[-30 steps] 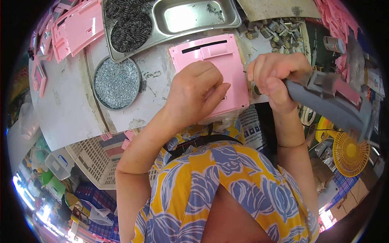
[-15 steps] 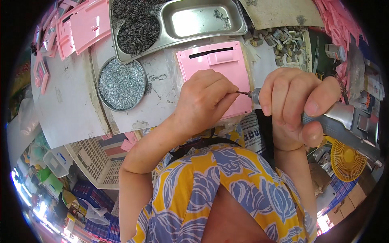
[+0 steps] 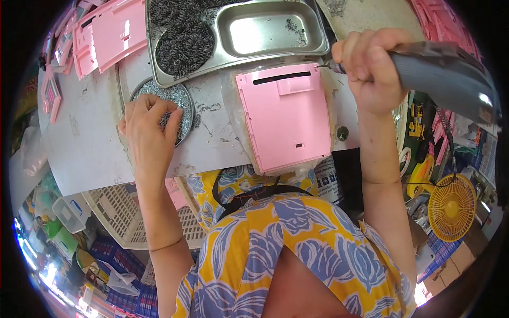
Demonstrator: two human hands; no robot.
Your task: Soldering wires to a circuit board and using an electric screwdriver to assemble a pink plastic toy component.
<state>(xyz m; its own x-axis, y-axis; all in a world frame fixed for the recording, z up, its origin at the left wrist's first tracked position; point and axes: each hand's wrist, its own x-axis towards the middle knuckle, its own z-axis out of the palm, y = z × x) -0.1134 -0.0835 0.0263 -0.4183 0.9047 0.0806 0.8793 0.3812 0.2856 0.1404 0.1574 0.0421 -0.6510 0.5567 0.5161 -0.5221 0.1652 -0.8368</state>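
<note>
My right hand (image 3: 374,69) is wrapped round a grey power screwdriver (image 3: 445,77), held nearly level. The thin bit points left, its tip at the far right corner of a pink plastic panel (image 3: 286,119). This panel has a dark slot and a raised block near its far edge, and a small square hole near its close edge. At the left, my left hand (image 3: 151,124) reaches into a round metal dish of small silver screws (image 3: 185,100). Its fingers are bent and the thumb stands apart from them. Whether a screw is between the fingertips is too small to see.
A steel tray (image 3: 222,58) with black springs (image 3: 185,50) stands behind the panel. More pink panels (image 3: 114,34) lie at the far left, and pink parts (image 3: 445,26) pile up at the far right. A yellow fan (image 3: 450,206) and a white plastic basket (image 3: 122,214) sit below table level.
My left hand has left the driver bit and moved left to the screw dish. My right hand has carried the screwdriver away from me, to the panel's far right corner.
</note>
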